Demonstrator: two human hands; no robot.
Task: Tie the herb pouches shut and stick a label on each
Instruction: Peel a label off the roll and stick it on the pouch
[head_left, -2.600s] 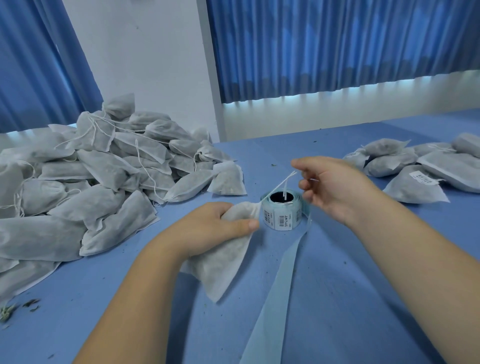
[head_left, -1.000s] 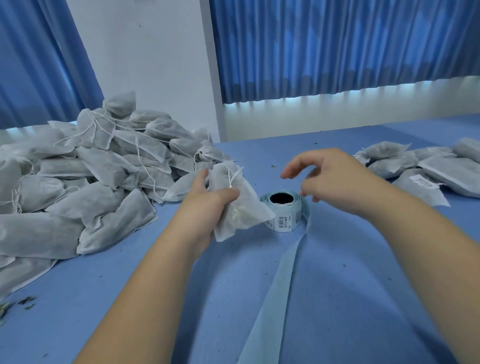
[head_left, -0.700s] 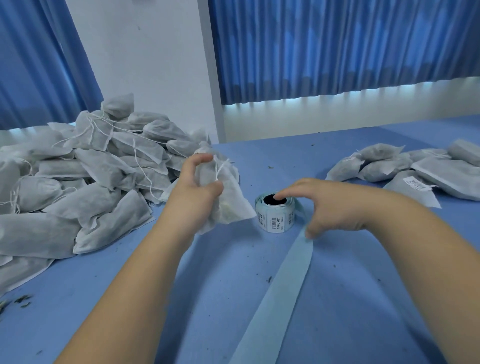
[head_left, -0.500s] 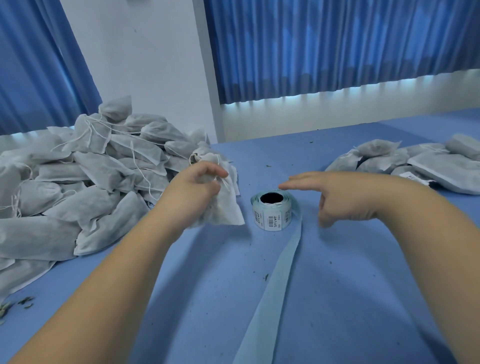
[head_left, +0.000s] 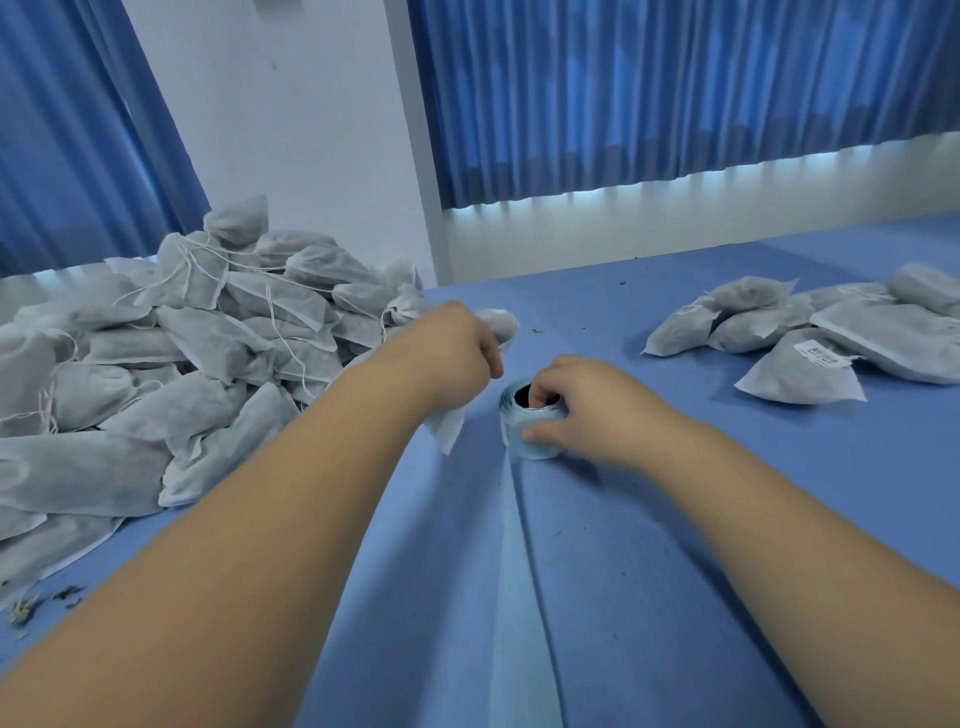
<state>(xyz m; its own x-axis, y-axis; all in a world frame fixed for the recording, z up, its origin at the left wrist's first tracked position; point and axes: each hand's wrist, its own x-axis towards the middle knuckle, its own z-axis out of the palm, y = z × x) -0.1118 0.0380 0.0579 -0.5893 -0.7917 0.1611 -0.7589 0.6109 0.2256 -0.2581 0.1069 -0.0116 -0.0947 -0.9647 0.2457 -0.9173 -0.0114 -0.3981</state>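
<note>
Since half a second ago your right hand has dropped from an open hover onto the small pale-blue roll of barcode labels: fingers hooked into its dark core, thumb pressed on the outer wall, pinching that wall. Your left hand has closed in just left of the roll and grips one white non-woven herb pouch, mostly hidden behind the fist; whether its neck is tied cannot be told. One strip of pale-blue backing paper trails from the roll toward you, between your forearms. Left of your left hand: a heap of white pouches with loose strings, too many to count, dark herb showing through the fabric. Right of your right hand: at least six flat pouches, two showing white labels.
</note>
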